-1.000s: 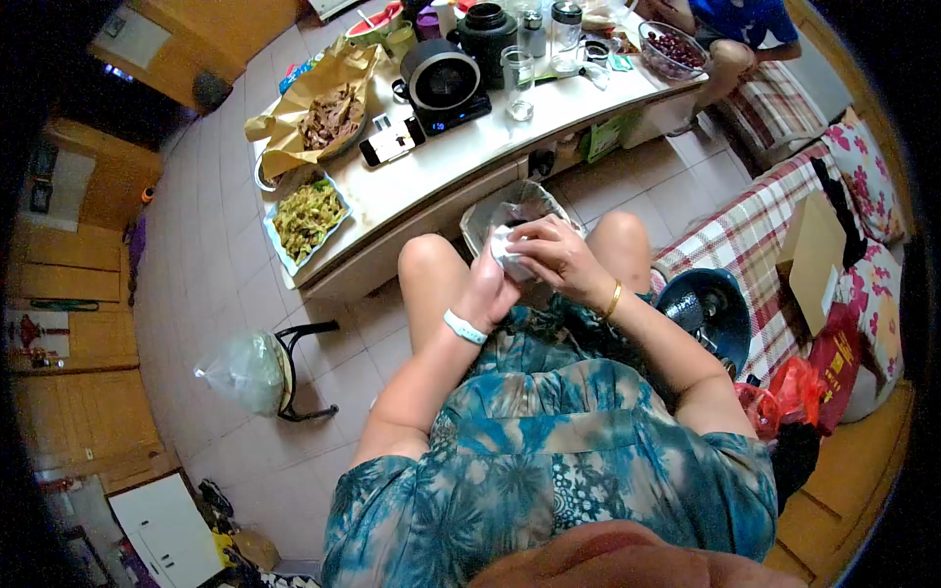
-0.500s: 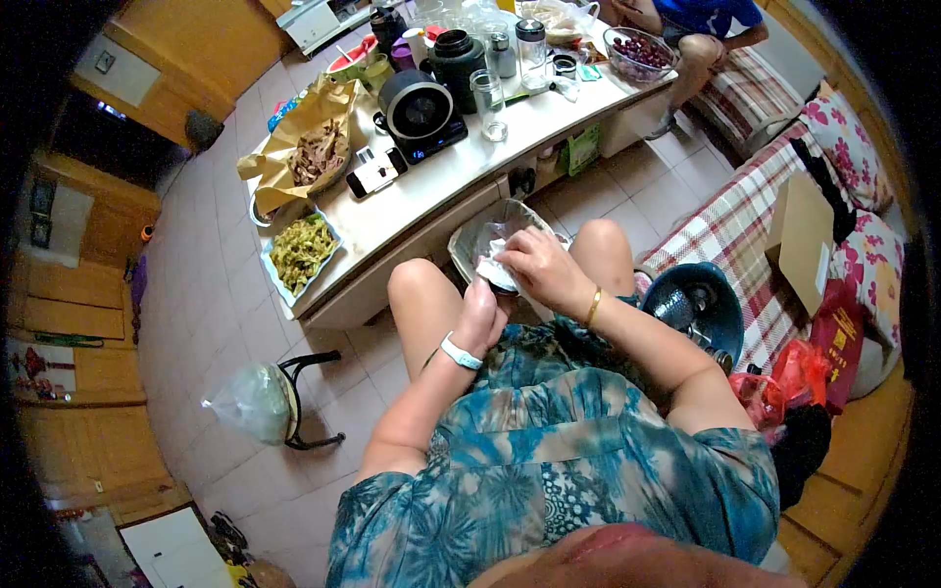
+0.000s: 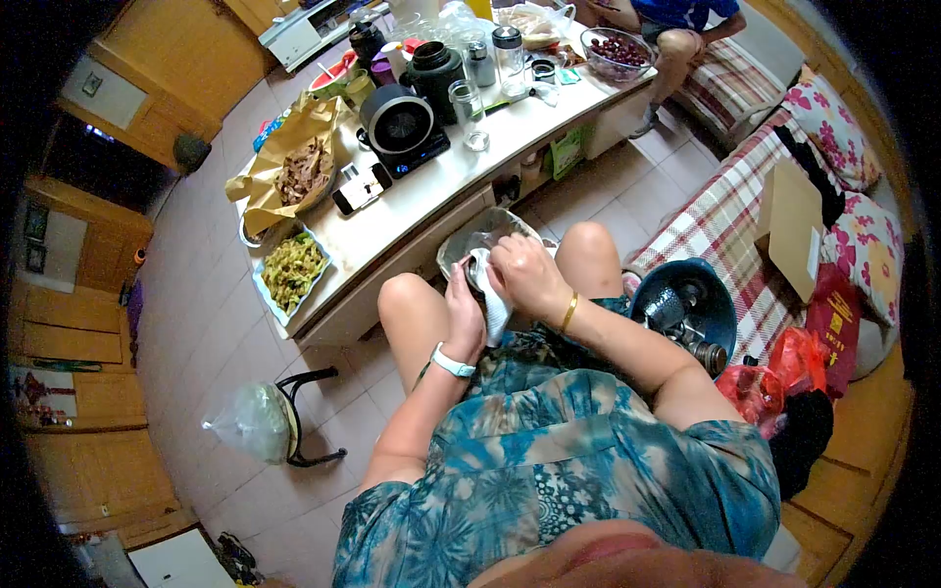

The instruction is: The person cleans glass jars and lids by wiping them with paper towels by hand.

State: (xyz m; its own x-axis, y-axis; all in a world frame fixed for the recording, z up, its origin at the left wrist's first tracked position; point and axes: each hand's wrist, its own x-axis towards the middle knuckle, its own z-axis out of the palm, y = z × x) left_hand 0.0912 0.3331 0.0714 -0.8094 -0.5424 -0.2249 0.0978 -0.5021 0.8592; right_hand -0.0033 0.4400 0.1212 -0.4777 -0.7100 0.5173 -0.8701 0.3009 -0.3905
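Observation:
Over my lap, my right hand [image 3: 526, 278] has its fingers closed on a white cloth or tissue [image 3: 495, 306], which hangs down between my two hands. My left hand [image 3: 464, 316] cups the other side, its fingers pointing up along the cloth. A small dark object seems to sit in its palm, mostly covered, so its kind cannot be made out. Just past both hands, between my knees, stands a waste bin [image 3: 449, 247] lined with a clear bag.
Ahead is a long table [image 3: 377, 235] with greens [image 3: 294, 273], meat on brown paper [image 3: 306, 174], a phone [image 3: 355, 196], jars and a bowl of cherries [image 3: 618, 52]. A blue basin [image 3: 720, 294] is at my right, a stool [image 3: 319, 416] at left. Another person [image 3: 686, 20] sits far right.
The white cloth now hangs lower between my hands, and my right hand has closed in nearer my left. My left fingers point up more. The camera view has shifted slightly.

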